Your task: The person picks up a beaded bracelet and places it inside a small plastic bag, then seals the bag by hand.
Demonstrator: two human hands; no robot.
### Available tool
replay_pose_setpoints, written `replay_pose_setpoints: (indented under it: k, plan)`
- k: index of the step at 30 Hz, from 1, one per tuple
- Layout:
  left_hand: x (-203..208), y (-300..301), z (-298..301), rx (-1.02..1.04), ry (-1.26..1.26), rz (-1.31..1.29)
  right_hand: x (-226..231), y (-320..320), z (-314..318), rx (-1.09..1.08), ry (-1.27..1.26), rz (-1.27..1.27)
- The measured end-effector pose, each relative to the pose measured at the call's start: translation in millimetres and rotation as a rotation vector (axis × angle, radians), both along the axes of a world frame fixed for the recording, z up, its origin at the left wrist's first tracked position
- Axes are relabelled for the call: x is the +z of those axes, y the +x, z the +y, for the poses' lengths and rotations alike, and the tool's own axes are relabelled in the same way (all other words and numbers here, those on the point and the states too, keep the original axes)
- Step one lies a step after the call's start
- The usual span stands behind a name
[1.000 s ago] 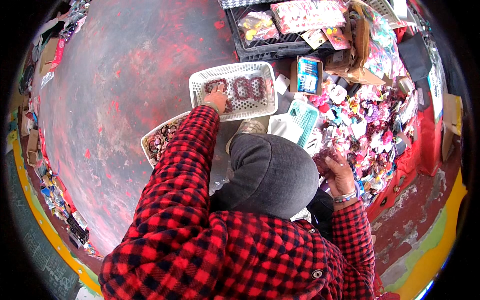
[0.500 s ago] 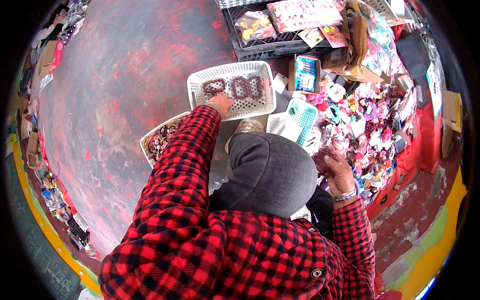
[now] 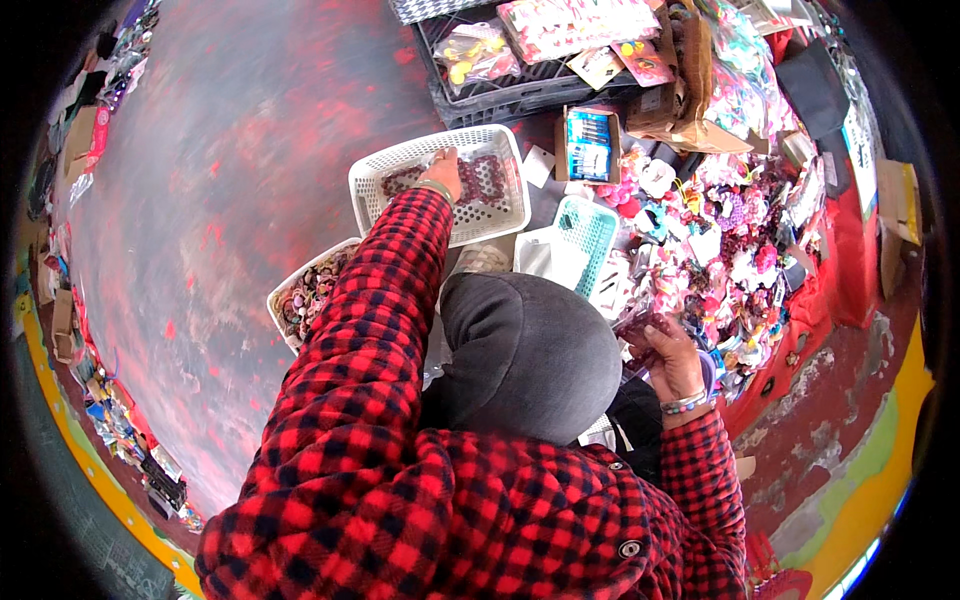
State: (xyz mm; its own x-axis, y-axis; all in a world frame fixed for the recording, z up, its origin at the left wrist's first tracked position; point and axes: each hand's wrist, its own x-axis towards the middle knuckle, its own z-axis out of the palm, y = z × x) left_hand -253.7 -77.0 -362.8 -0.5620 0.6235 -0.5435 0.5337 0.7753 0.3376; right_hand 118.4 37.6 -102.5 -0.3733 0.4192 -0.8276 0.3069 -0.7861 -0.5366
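"Red pieces point(image 3: 490, 175), then; where did they lie?"

"On the bottom of the white basket point(image 3: 400, 155), well inside its rim; some showed to the right of the left hand point(image 3: 447, 172), others to its left; a bare strip of perforated bottom ran between them and the near wall."

"And that hand's grip?"

"I couldn't tell; the fingers pointed down among the pieces, their tips hidden from above; the left sleeve point(image 3: 400, 260) crossed the near rim."

"The right hand?"

"The right hand point(image 3: 678, 365) was out beyond the knee point(image 3: 530, 350), thumb and fingers clamped on a dark-red bundle point(image 3: 640, 328); it was held at the near edge of the colourful heap point(image 3: 745, 240)."

"How much room was there round the basket?"

"Plenty on the left, where the floor point(image 3: 220, 250) spread wide; little elsewhere; the black crate point(image 3: 520, 97) stood just past the far right corner; a card point(image 3: 538, 165) lay between the right rim and the carton point(image 3: 563, 152); the teal basket point(image 3: 590, 228) sat near the lower right corner; the side basket point(image 3: 275, 303) stood close to the lower left one, partly under the sleeve; the knee came up on the near side."
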Motion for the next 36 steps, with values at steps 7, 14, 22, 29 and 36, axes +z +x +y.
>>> replay_pose_setpoints:
  k: [7,14,22,29,36]
  plan:
    - [12.0,-22.9,16.9,-0.181,-0.118,-0.04,3.7,-2.7,-1.7,-0.073,-0.017,-0.007]
    - [5.2,-61.4,-9.7,-0.261,0.287,-0.215,1.6,2.2,-1.6,0.018,-0.005,-0.008]
    - [13.3,-28.9,-59.8,0.538,0.528,-0.888,6.8,-0.9,-4.2,-0.002,-0.01,0.0]
    - [-39.2,20.9,-86.8,0.817,0.42,-0.995,10.7,-1.7,-5.6,0.002,-0.001,-0.006]
    - [-53.0,-7.1,-56.9,-0.513,-0.271,0.295,9.8,-2.7,-3.7,-0.004,0.006,-0.022]
